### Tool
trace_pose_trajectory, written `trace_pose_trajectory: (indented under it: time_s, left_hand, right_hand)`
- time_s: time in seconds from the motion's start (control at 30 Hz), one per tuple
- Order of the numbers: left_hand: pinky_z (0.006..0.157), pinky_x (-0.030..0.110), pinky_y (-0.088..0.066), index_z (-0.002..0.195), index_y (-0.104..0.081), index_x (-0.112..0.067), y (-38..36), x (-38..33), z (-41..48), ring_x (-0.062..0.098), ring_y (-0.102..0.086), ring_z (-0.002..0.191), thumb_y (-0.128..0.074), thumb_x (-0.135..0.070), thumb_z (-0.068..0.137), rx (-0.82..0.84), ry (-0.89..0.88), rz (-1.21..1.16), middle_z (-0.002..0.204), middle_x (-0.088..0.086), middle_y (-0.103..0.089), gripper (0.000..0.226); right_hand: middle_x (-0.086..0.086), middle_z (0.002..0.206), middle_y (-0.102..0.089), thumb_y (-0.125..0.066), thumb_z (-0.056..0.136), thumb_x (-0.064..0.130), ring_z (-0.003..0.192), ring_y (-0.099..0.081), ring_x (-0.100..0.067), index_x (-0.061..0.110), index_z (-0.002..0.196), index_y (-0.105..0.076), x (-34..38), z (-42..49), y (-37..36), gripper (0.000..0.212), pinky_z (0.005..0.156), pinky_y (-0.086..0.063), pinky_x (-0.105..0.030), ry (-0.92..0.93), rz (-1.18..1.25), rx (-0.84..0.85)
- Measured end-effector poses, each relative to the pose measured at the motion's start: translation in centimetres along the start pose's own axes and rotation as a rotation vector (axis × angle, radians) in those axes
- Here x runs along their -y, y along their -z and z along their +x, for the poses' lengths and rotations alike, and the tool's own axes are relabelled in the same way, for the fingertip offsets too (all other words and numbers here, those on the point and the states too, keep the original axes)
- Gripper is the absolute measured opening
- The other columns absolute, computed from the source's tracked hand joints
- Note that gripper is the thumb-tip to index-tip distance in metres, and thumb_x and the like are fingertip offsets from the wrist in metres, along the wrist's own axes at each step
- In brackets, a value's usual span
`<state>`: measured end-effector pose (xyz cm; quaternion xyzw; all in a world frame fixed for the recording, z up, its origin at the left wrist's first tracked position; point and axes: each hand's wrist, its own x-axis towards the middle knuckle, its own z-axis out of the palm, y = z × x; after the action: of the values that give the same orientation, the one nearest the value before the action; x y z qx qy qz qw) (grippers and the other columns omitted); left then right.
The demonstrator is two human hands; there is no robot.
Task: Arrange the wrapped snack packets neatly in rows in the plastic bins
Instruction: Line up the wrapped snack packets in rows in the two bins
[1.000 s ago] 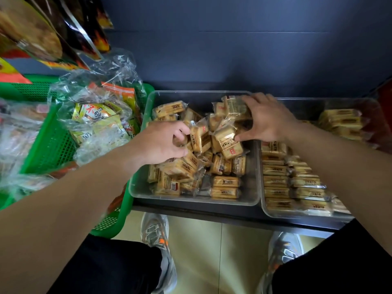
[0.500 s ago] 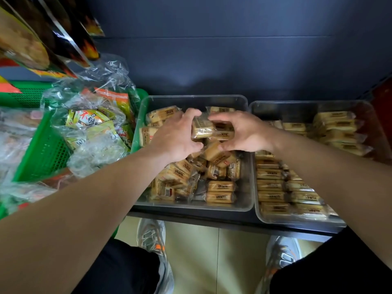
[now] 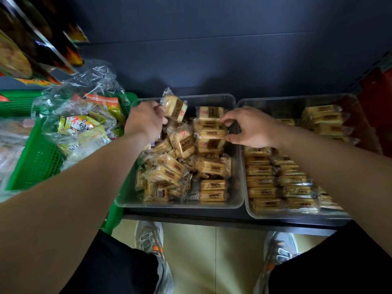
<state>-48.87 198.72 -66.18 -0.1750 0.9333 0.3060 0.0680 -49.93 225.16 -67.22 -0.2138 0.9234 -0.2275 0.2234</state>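
Two clear plastic bins sit side by side on a dark shelf. The left bin (image 3: 182,205) holds a loose heap of yellow wrapped snack packets (image 3: 169,172), with a short stacked column (image 3: 211,132) at its back right. The right bin (image 3: 297,215) holds packets laid in neat rows (image 3: 275,181). My left hand (image 3: 144,122) holds one packet (image 3: 175,108) lifted above the back left of the left bin. My right hand (image 3: 250,130) pinches the stacked packets at the back right of that bin between thumb and fingers.
A green mesh basket (image 3: 36,162) with clear bags of other snacks (image 3: 80,128) stands at the left, touching the left bin. Hanging snack bags (image 3: 31,49) fill the upper left. A dark wall is behind. My shoes (image 3: 152,240) and the tiled floor show below the shelf edge.
My hands have parted: the left one lifted a packet up and to the back left, and the right one moved right onto the stacked column. The view has shifted slightly.
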Motion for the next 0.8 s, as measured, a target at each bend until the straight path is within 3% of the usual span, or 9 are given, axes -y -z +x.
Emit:
trace_pose_trajectory:
  time_s: [0.07, 0.17, 0.23, 0.3, 0.4, 0.47, 0.57, 0.67, 0.8]
  left_hand:
    - [0.05, 0.026, -0.042, 0.119, -0.062, -0.015, 0.2, 0.4, 0.2, 0.016, -0.066, 0.068, -0.043, -0.034, 0.108, 0.016, 0.045, 0.002, 0.109, 0.005, -0.073, 0.029]
    - [0.077, 0.036, -0.058, 0.122, -0.061, -0.018, 0.2, 1.1, 1.0, 0.039, -0.069, 0.096, -0.049, -0.043, 0.104, -0.002, 0.058, 0.077, 0.111, 0.007, -0.07, 0.033]
    - [0.093, 0.042, -0.055, 0.125, -0.059, -0.021, 0.7, 0.1, 0.3, 0.028, -0.065, 0.106, -0.057, -0.045, 0.099, -0.116, -0.067, 0.175, 0.119, 0.004, -0.064, 0.035]
    - [0.093, 0.034, -0.052, 0.121, -0.061, -0.024, 0.5, -1.5, -2.2, 0.015, -0.06, 0.103, -0.064, -0.038, 0.096, -0.166, -0.322, 0.196, 0.116, -0.004, -0.06, 0.028]
    - [0.077, 0.027, -0.057, 0.117, -0.063, -0.029, -2.3, -2.4, -7.3, 0.003, -0.063, 0.08, -0.063, -0.035, 0.097, 0.277, -0.589, 0.356, 0.111, -0.014, -0.063, 0.021]
    - [0.082, 0.034, -0.06, 0.131, -0.056, -0.033, -4.9, -1.0, -8.7, 0.011, -0.067, 0.092, -0.064, -0.044, 0.094, 0.542, -0.564, 0.578, 0.13, -0.007, -0.062, 0.04]
    - [0.098, 0.037, -0.053, 0.145, -0.047, -0.03, -6.7, 0.0, -8.4, 0.02, -0.061, 0.117, -0.07, -0.05, 0.09, 0.6, -0.464, 0.657, 0.143, -0.002, -0.056, 0.063]
    - [0.091, 0.032, -0.054, 0.138, -0.052, -0.028, -7.7, -0.4, -7.7, 0.018, -0.063, 0.105, -0.074, -0.049, 0.087, 0.593, -0.449, 0.629, 0.13, -0.003, -0.063, 0.059]
    - [0.09, 0.038, -0.056, 0.13, -0.055, -0.025, -8.4, -0.4, -7.9, 0.019, -0.062, 0.099, -0.076, -0.048, 0.086, 0.637, -0.423, 0.668, 0.119, -0.002, -0.063, 0.054]
  right_hand:
    - [0.011, 0.125, -0.061, -0.073, 0.092, 0.029, 0.117, -0.051, -0.011, 0.027, 0.137, -0.057, 0.0, 0.2, 0.0, 0.048, 0.101, -0.039, -0.033, 0.004, -0.012, -0.002]
    - [0.008, 0.129, -0.062, -0.072, 0.092, 0.03, 0.115, -0.05, -0.01, 0.026, 0.139, -0.055, 0.2, 0.4, 0.0, 0.05, 0.099, -0.038, -0.03, 0.014, -0.025, -0.011]
    - [0.007, 0.13, -0.061, -0.072, 0.093, 0.029, 0.11, -0.048, -0.008, 0.025, 0.14, -0.055, 0.2, 0.5, 0.1, 0.051, 0.094, -0.036, -0.028, 0.005, -0.019, -0.02]
    - [0.006, 0.13, -0.061, -0.072, 0.092, 0.029, 0.109, -0.05, -0.008, 0.025, 0.138, -0.057, 0.1, 0.5, 0.3, 0.049, 0.092, -0.037, -0.028, -0.001, -0.013, -0.03]
    - [0.005, 0.126, -0.062, -0.072, 0.092, 0.027, 0.112, -0.054, -0.013, 0.026, 0.132, -0.061, -0.5, 0.1, 0.6, 0.041, 0.094, -0.043, -0.032, -0.006, -0.02, -0.062]
    - [0.005, 0.128, -0.062, -0.071, 0.092, 0.025, 0.116, -0.055, -0.014, 0.025, 0.132, -0.061, -0.8, -0.3, 0.7, 0.041, 0.098, -0.044, -0.033, -0.005, -0.018, -0.073]
    - [0.004, 0.129, -0.062, -0.071, 0.093, 0.026, 0.118, -0.056, -0.016, 0.023, 0.135, -0.06, -0.7, -0.6, 0.6, 0.043, 0.1, -0.045, -0.034, -0.004, -0.028, -0.078]
    - [0.005, 0.126, -0.062, -0.07, 0.093, 0.027, 0.114, -0.057, -0.017, 0.023, 0.134, -0.06, -0.7, -0.7, 0.6, 0.042, 0.094, -0.045, -0.032, -0.009, -0.033, -0.082]
    - [0.005, 0.127, -0.063, -0.071, 0.093, 0.027, 0.114, -0.057, -0.015, 0.024, 0.134, -0.061, -0.7, -0.5, 0.5, 0.042, 0.093, -0.044, -0.03, -0.017, -0.035, -0.087]
